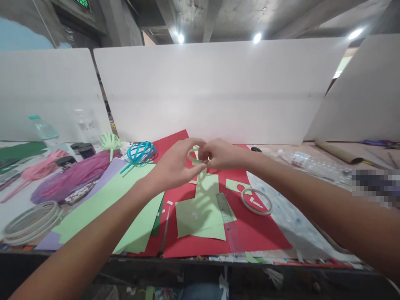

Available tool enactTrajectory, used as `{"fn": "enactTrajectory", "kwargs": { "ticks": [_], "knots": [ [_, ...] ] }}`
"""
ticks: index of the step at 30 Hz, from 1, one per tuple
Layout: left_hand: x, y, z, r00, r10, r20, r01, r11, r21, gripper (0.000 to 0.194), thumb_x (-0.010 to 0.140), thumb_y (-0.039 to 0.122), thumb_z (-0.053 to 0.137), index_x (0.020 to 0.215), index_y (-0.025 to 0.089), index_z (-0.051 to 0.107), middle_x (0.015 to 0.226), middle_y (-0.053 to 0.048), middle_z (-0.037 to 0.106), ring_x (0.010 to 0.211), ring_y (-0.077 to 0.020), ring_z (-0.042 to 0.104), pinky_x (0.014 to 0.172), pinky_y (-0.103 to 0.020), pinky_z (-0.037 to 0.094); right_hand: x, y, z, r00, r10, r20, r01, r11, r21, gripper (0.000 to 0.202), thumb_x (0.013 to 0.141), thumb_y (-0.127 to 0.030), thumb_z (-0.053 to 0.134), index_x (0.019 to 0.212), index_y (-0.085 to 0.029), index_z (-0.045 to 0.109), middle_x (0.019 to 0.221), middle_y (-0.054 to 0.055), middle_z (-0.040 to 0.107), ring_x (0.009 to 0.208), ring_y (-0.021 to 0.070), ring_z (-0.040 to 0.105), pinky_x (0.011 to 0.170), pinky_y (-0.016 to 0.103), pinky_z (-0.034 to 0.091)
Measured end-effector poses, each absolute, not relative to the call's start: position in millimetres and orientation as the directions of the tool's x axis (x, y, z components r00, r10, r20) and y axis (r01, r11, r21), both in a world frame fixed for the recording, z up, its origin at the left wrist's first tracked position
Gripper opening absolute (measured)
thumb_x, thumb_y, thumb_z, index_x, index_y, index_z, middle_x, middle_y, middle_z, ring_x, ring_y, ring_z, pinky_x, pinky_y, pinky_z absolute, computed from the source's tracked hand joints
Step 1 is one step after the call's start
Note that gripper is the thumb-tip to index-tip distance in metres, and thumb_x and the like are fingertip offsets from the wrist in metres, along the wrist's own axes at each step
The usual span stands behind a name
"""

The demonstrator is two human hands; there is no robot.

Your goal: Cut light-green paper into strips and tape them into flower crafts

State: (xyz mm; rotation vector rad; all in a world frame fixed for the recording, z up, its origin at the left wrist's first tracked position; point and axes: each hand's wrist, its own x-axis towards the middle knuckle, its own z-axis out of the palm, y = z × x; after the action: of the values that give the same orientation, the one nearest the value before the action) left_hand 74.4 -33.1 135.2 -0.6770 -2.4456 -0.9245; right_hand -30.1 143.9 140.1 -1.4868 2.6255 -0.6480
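Centrally, pale-green curled paper strip (192, 159) held over red paper sheet (259, 235), pinched by narrowed fingers of right hand (221, 154); left hand (175, 164) arched around it, fingers parted, grip there cannot be told. Clear plastic ruler (224, 208) laid nearer.

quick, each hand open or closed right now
Left hand: curved about a pale green paper strip; grip can't be told.
Right hand: fingers curled in by the strip; hold can't be told.
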Motion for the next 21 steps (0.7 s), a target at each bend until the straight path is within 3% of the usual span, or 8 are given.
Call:
{"fn": "enactTrajectory", "kwargs": {
  "ticks": [3, 7, 12, 17, 21],
  "knots": [
    [55.7, -34.7, 129.4, -0.882, 0.252, 0.398, 0.466, 0.591, 0.658, 0.040, 0.078, 0.032, 0.066, 0.115, 0.021, 0.057, 0.111, -0.008, 0.066, 0.103, -0.0225, 0.061, 0.087, -0.036, 0.047, -14.0, 142.3, 153.8, -0.502, -0.855, 0.129, -0.821, 0.424, -0.382, 0.013, 0.070, -0.010, 0.058, 0.073, -0.019, 0.067, 0.071, 0.001, 0.062, 0.062, 0.0126, 0.051, 0.056, 0.027, 0.034],
    [47.1, -37.2, 120.5, -0.940, 0.214, 0.266, 0.334, 0.418, 0.845, 0.023, 0.079, 0.037, 0.065, 0.091, 0.018, 0.063, 0.094, -0.007, 0.069, 0.090, -0.0202, 0.065, 0.079, -0.033, 0.049, -2.5, 155.3, 164.4, -0.573, -0.793, 0.205, -0.766, 0.430, -0.479, 0.011, 0.075, -0.017, 0.059, 0.083, -0.019, 0.066, 0.076, 0.002, 0.063, 0.066, 0.0134, 0.053, 0.055, 0.026, 0.037],
    [60.7, -34.1, 129.9, -0.952, 0.229, 0.202, 0.272, 0.335, 0.902, 0.025, 0.079, 0.041, 0.064, 0.091, 0.019, 0.069, 0.098, -0.006, 0.069, 0.095, -0.0194, 0.063, 0.086, -0.033, 0.046, 4.3, 165.6, 168.9, -0.630, -0.741, 0.233, -0.658, 0.349, -0.668, 0.016, 0.076, -0.016, 0.063, 0.090, -0.019, 0.056, 0.079, 0.003, 0.064, 0.065, 0.0137, 0.053, 0.055, 0.026, 0.038],
    [62.2, -26.8, 134.3, -0.967, 0.198, 0.161, 0.225, 0.363, 0.904, 0.026, 0.077, 0.043, 0.066, 0.081, 0.018, 0.069, 0.083, -0.004, 0.067, 0.084, -0.0190, 0.062, 0.083, -0.034, 0.046, 8.7, 161.2, 171.9, -0.624, -0.749, 0.222, -0.650, 0.341, -0.679, 0.016, 0.077, -0.017, 0.063, 0.091, -0.020, 0.055, 0.069, 0.000, 0.061, 0.056, 0.0110, 0.046, 0.049, 0.025, 0.032],
    [52.8, -29.4, 128.2, -0.973, 0.167, 0.161, 0.186, 0.145, 0.972, 0.020, 0.069, 0.035, 0.072, 0.071, 0.017, 0.065, 0.074, -0.002, 0.063, 0.074, -0.0155, 0.060, 0.081, -0.033, 0.047, -0.6, 160.0, 166.9, -0.657, -0.725, 0.208, -0.608, 0.346, -0.715, 0.018, 0.079, -0.027, 0.067, 0.092, -0.020, 0.058, 0.079, 0.004, 0.067, 0.063, 0.0136, 0.054, 0.052, 0.026, 0.037]
  ]
}}
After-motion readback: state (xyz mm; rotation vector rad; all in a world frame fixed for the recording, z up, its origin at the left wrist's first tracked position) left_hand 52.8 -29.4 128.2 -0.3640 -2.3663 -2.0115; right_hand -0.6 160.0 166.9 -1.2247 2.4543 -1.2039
